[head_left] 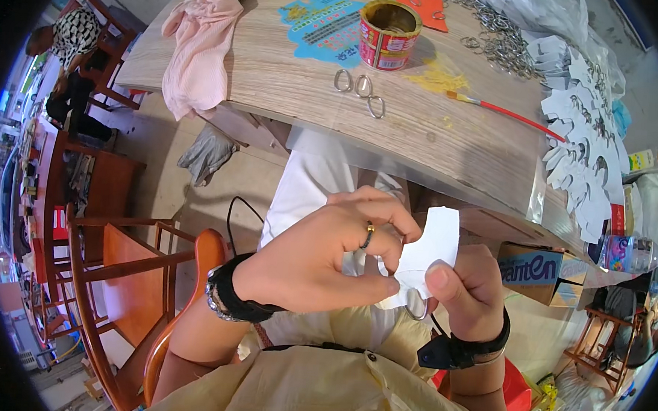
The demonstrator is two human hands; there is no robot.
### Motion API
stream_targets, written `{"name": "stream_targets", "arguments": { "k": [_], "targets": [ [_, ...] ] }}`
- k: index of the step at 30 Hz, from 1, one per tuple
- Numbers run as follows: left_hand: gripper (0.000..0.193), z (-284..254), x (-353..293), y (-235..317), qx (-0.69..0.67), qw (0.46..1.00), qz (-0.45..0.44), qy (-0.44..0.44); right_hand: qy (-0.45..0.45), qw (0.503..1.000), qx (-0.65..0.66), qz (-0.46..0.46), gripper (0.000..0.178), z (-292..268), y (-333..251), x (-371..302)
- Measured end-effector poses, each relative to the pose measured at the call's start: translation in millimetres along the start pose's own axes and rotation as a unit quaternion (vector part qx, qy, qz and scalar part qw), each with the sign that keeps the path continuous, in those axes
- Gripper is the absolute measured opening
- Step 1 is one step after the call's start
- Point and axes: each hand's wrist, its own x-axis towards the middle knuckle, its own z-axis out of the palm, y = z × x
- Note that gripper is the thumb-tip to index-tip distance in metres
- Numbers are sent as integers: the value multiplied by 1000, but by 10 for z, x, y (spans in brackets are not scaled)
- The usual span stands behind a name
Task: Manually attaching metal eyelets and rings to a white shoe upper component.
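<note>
Over my lap, both hands are at a folded-looking white paper piece (434, 238). My right hand (468, 295) is closed on it, thumb pressed on its face. My left hand (326, 254) is also closed, pinching its left edge between thumb and curled fingers. A metal ring (415, 309) shows at the paper's lower end, partly hidden by the hands. On the table (291, 90) ahead lie a loose ring (342, 80) and two touching ones (370, 96). Behind them stands a red tin can (388, 37) with yellowish residue.
A red-handled brush (511, 117) lies beside a yellow smear (436, 76). White paper cutouts (577, 157) and a heap of metal rings (497, 39) cover the right side. A pink cloth (203, 51) hangs over the left edge. A wooden chair (132, 276) stands left; a person (75, 47) sits beyond.
</note>
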Motion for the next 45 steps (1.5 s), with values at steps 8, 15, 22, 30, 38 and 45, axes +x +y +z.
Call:
{"name": "stream_targets", "arguments": {
  "k": [8, 15, 22, 30, 38, 45],
  "targets": [
    [10, 9, 12, -4, 5, 1000, -19, -3, 6, 1000, 10, 13, 29, -107, 73, -37],
    [10, 61, -1, 13, 2, 1000, -29, 10, -28, 997, -66, -23, 19, -164, 4, 18],
    [8, 45, 2, 11, 4, 999, -37, -26, -37, 996, -50, -60, 18, -188, 101, 13],
    [10, 143, 19, -58, -11, 1000, 14, 9, 6, 1000, 22, -6, 14, -89, 180, -27],
    [10, 175, 28, -80, -31, 999, -1, 32, 13, 993, 96, 62, 26, -114, 176, -78],
    [11, 138, 55, -22, 33, 999, -14, 20, 3, 996, 60, 58, 32, -139, 112, -55]
  ]
}}
